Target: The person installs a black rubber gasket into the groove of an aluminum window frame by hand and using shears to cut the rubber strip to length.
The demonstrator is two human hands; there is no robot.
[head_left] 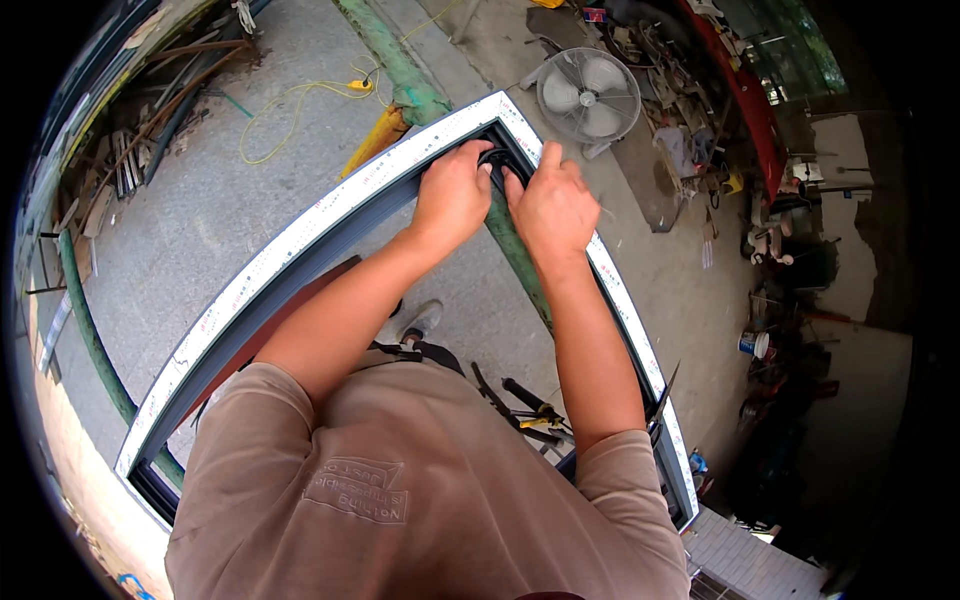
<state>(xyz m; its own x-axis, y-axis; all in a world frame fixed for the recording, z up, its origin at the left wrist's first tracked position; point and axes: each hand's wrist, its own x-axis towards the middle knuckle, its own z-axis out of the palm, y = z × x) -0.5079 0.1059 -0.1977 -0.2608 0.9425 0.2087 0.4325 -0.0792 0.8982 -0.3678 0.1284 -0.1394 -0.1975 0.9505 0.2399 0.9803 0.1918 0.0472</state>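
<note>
A large window or door frame (290, 240), covered in white film with printed marks, stretches across the view in front of me. Its inner side is dark. Both hands are at its far corner, on a black rubber strip (493, 156) that loops there. My left hand (452, 203) is closed, its thumb and fingers pressing the strip from the left. From the right, my right hand (557, 207) pinches it, thumb toward the corner and fingers curled over the frame's edge. The fingers partly hide the strip, so how far it sits in the groove cannot be seen.
Green metal beams (518, 262) run beneath the frame. A round fan (588, 95) stands beyond the corner. A yellow cord (297, 100) lies on the concrete floor at far left. Hand tools with black handles (530, 398) are near my body. Clutter and a white bucket (754, 345) line the right.
</note>
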